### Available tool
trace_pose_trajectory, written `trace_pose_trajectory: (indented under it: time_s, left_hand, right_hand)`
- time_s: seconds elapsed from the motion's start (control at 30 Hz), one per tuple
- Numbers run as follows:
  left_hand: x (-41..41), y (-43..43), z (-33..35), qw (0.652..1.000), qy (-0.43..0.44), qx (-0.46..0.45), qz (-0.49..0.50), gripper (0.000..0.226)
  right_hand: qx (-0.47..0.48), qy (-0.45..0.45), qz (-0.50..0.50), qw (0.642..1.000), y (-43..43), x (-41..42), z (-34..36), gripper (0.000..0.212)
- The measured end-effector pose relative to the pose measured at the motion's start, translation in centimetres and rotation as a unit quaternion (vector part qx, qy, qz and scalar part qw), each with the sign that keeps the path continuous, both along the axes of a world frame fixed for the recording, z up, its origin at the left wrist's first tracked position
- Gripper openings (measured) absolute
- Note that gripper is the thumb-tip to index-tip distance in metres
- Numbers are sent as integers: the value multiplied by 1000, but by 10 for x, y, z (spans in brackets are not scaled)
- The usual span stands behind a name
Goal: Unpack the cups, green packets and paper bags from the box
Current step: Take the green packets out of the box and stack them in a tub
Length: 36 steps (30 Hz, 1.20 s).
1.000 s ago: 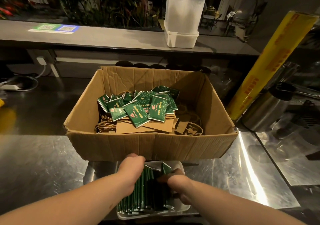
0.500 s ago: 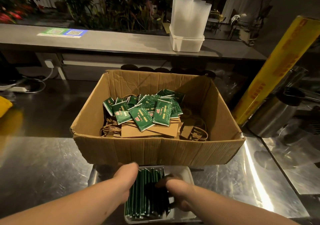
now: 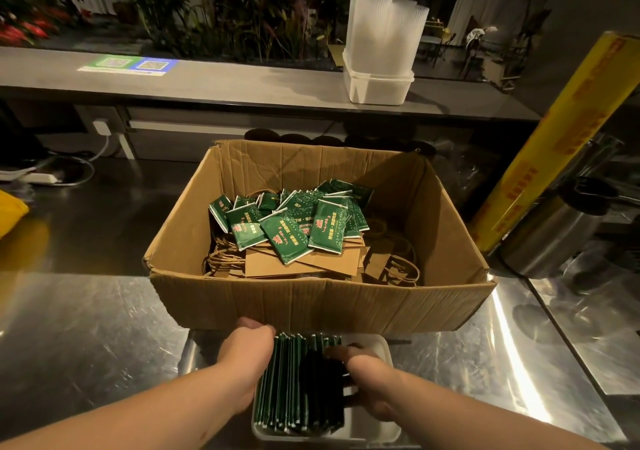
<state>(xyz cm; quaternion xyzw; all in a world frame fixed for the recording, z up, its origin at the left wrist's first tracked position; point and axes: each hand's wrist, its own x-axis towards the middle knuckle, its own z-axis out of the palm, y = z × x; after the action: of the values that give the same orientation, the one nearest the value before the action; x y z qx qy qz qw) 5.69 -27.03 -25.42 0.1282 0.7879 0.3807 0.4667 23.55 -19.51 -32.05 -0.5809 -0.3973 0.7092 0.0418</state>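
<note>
Head view: your left hand (image 3: pixel 247 356) and right hand (image 3: pixel 367 377), fingers curled, squeeze the green packets (image 3: pixel 298 380) upright in the tray (image 3: pixel 374 429).
Likely light, slick, floppy singly; grip the bundle's flanks.

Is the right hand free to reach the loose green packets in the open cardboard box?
Probably yes: the brown cardboard box is open-topped, with loose green packets uppermost. The right hand must first release the upright packets in the white tray.

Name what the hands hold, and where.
The left hand and right hand clasp the row of green packets in the white tray by its two sides.
</note>
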Motion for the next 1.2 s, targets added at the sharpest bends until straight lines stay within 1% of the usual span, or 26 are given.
trace_pose_trajectory:
  time_s: [0.07, 0.13, 0.23, 0.3, 0.4, 0.47, 0.57, 0.63, 0.7, 0.77, 0.87, 0.93, 1.0, 1.07, 1.1, 1.13, 1.2]
  left_hand:
    - [0, 2, -1, 999, 34, 7, -21, 5]
    - [0, 5, -3, 998, 53, 14, -30, 5]
    - [4, 5, -2, 998, 61, 16, -15, 6]
    - [5, 5, -2, 998, 68, 16, -10, 7]
    - [6, 2, 3, 997, 78, 26, -10, 8]
    - [7, 0, 9, 995, 87, 36, -15, 9]
    - [12, -2, 17, 993, 98, 52, -30, 10]
    - [19, -3, 24, 992, 93, 65, -51, 10]
    - [26, -4, 33, 989, 88, 84, -90, 9]
    - [31, 0, 45, 981, 88, 113, -134, 9]
    - [28, 19, 68, 967, 87, 185, -154, 14]
    - [17, 44, 82, 960, 88, 231, -133, 14]
    - [1, 74, 92, 957, 89, 244, -129, 8]
    - [-21, 107, 93, 967, 71, 215, -116, 5]
    - [-33, 123, 88, 977, 47, 187, -95, 11]
    - [-45, 137, 82, 986, 6, 154, -70, 19]
    - [-63, 155, 70, 992, -69, 98, -38, 39]
  right_hand:
    - [45, -13, 9, 999, -3, -2, 0, 27]
    - [97, -28, 43, 994, -8, -5, -1, 24]
    - [124, -31, 80, 989, -11, -8, -1, 21]
    - [150, -54, 92, 983, -10, -8, -8, 17]
    - [167, -79, 81, 979, -8, -8, -12, 15]
    - [172, -84, 73, 979, -6, -6, -12, 16]
    - [179, -81, 44, 980, -4, -1, -12, 11]
    - [211, -88, 16, 973, -3, 2, -10, 12]
    - [241, -52, 6, 969, -6, 7, 5, 13]
    - [277, 12, 37, 960, -14, 9, 35, 9]
    - [373, 83, 157, 911, -13, 3, 93, 5]
    - [425, 87, 175, 884, 10, -9, 125, 6]
    - [471, 48, 146, 869, 47, -24, 148, 7]
    - [468, -9, 128, 874, 90, -42, 158, 3]
    - [454, -46, 125, 881, 113, -49, 155, 5]
    - [437, -84, 122, 887, 135, -58, 147, 7]
    - [404, -153, 100, 896, 172, -75, 125, 14]
